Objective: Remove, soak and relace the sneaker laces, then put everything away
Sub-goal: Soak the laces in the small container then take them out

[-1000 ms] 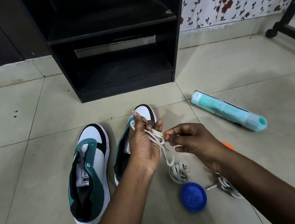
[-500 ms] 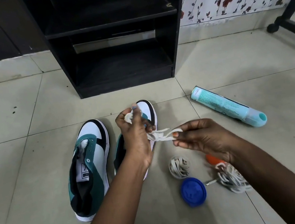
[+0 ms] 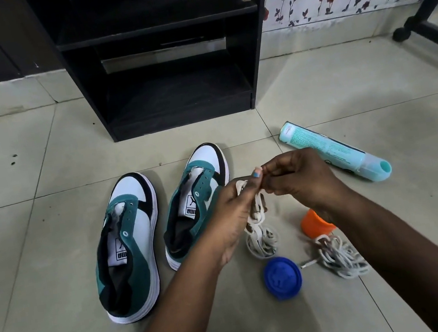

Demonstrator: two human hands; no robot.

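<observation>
Two laceless teal-and-white sneakers on the tile floor (image 3: 25, 175): left sneaker (image 3: 127, 247), right sneaker (image 3: 195, 201) just beside it. Left hand (image 3: 232, 215) and right hand (image 3: 301, 181) meet fingertip to fingertip, both pinching the top of a white lace (image 3: 258, 217); its lower end coils on the floor. Near: blue lid (image 3: 282, 277). Right: orange cup (image 3: 314, 222), second lace bundle (image 3: 340, 255), teal bottle (image 3: 334, 152) lying far right.

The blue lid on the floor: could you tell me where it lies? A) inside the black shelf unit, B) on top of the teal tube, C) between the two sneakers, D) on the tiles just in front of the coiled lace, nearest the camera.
D: the blue lid rests on the floor tiles just nearer the camera than the coiled lace, right of the sneakers.
</observation>
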